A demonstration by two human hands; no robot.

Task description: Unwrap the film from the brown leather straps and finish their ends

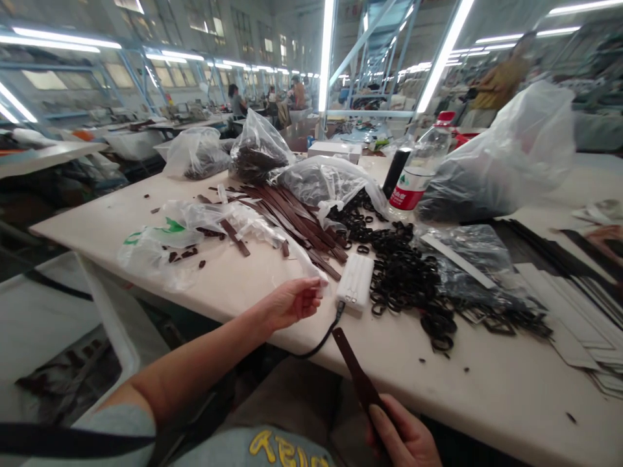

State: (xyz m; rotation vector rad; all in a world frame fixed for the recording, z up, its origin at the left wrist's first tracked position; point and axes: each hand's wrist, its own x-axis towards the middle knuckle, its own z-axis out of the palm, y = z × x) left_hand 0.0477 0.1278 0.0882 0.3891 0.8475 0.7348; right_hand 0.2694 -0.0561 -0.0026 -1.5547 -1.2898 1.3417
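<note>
My right hand (406, 431) is closed around a dark brown strap (353, 360), with the thumb laid along it. The strap points up and to the left over the table's front edge, and a small hole shows near its tip. My left hand (296, 301) has its fingers curled in a pinch on the end of a clear plastic bag (296, 250) stretched across the table. Just right of those fingers lies a white power bank (355, 280) with a black cable (325, 337) plugged in. Beyond it, a bundle of brown strips (287, 217) is spread out.
A heap of small black loops (403, 266) covers the table's middle right. Behind it stand a red-capped bottle (418, 172) and a large filled plastic bag (506, 155). White cards (567, 318) lie far right, beside another person's hand (610, 240). A white bin (104, 311) is at left.
</note>
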